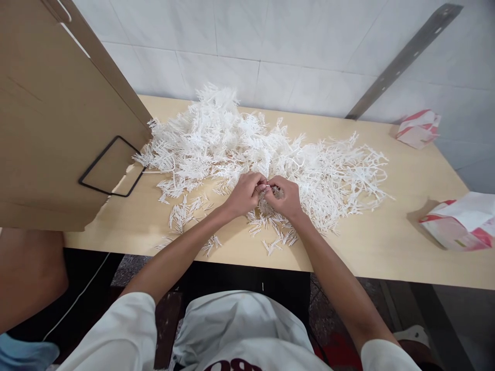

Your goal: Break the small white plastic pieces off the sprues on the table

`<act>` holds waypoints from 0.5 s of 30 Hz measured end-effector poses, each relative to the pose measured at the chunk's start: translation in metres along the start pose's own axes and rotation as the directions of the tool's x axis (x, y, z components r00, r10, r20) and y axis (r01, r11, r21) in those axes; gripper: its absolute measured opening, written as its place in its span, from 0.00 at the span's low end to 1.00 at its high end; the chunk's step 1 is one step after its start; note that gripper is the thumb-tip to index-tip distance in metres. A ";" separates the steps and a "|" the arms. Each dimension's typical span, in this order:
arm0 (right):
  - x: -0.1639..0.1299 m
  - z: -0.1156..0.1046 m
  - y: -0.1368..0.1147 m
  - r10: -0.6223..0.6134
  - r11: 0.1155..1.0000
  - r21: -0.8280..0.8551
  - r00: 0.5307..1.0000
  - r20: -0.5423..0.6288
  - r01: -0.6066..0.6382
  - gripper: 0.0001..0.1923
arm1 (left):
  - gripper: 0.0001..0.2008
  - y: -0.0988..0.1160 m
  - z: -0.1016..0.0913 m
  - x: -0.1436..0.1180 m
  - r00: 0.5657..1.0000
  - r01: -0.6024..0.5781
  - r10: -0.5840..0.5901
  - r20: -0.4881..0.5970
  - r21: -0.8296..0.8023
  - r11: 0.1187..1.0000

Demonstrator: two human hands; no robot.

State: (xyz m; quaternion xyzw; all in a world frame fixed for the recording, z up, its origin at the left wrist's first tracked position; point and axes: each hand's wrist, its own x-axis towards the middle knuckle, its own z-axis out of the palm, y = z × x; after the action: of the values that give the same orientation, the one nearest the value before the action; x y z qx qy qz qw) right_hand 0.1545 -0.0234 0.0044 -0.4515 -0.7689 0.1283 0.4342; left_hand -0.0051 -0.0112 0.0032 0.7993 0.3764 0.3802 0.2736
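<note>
My left hand (246, 195) and my right hand (285, 197) meet fingertip to fingertip above the front of a big heap of thin, branching white plastic pieces (216, 134). Both hands are closed in a pinch. A small white branching piece (267, 187) shows between the fingertips, mostly covered by them. Small white twig-like bits (185, 212) lie loose on the wooden table (371, 247) left of my left forearm, and more of them (276, 234) are scattered below the hands. The heap's right side has longer, stringy strands (348, 180).
A large cardboard box (58, 118) stands at the left, with a black rectangular wire frame (102, 193) against it. Two red-and-white paper packets (462, 221) sit at the right. A tiled wall (309, 51) bounds the back. Another person's arm (31, 278) shows at lower left.
</note>
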 end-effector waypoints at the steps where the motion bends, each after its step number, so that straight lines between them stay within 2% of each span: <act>1: 0.000 0.001 0.000 0.002 1.000 -0.018 1.000 -0.008 -0.002 0.03 | 0.05 0.000 0.000 0.000 1.000 -0.005 0.005 0.007 0.008 1.000; 5: 0.000 0.002 0.001 0.007 0.999 -0.046 1.000 -0.014 -0.008 0.05 | 0.08 0.000 0.002 -0.001 0.998 -0.031 0.027 0.060 0.053 0.998; 10: 0.000 -0.001 -0.001 0.053 0.996 0.071 0.998 -0.017 -0.052 0.10 | 0.15 0.002 0.004 -0.002 0.991 -0.069 0.061 0.119 0.065 0.995; 15: -0.001 -0.003 -0.004 0.096 0.969 0.224 0.995 0.023 -0.099 0.10 | 0.07 0.003 0.003 0.000 0.993 -0.041 0.048 0.106 -0.069 0.997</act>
State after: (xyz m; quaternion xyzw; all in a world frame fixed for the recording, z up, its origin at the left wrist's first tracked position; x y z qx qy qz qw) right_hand 0.1547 -0.0269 0.0084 -0.4356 -0.7290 0.2385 0.4711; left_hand -0.0017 -0.0128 0.0039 0.8172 0.3304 0.3550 0.3115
